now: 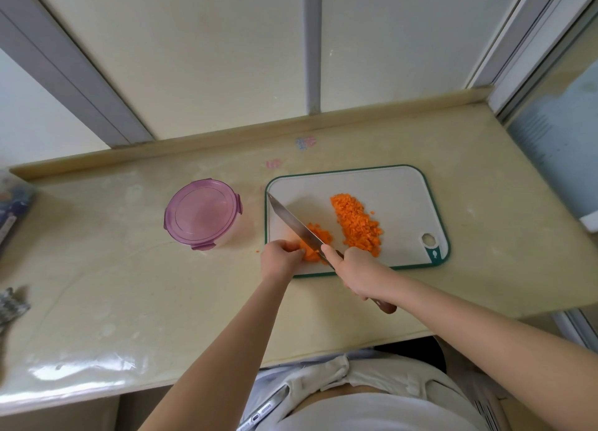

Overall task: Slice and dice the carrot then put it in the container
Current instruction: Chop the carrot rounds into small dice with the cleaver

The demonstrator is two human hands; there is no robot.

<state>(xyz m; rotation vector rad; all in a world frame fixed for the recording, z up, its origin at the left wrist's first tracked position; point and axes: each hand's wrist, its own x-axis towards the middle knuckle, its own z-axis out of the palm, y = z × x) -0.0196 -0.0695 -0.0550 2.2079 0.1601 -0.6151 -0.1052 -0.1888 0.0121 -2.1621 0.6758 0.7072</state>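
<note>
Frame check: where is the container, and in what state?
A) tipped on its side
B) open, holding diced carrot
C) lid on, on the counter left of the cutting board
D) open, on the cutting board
C: the purple lid sits closed on the container, which stands on the counter left of the cutting board; the diced carrot lies on the board.

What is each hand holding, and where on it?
The right hand grips the knife by its handle; the left hand holds the uncut carrot at its near end.
</note>
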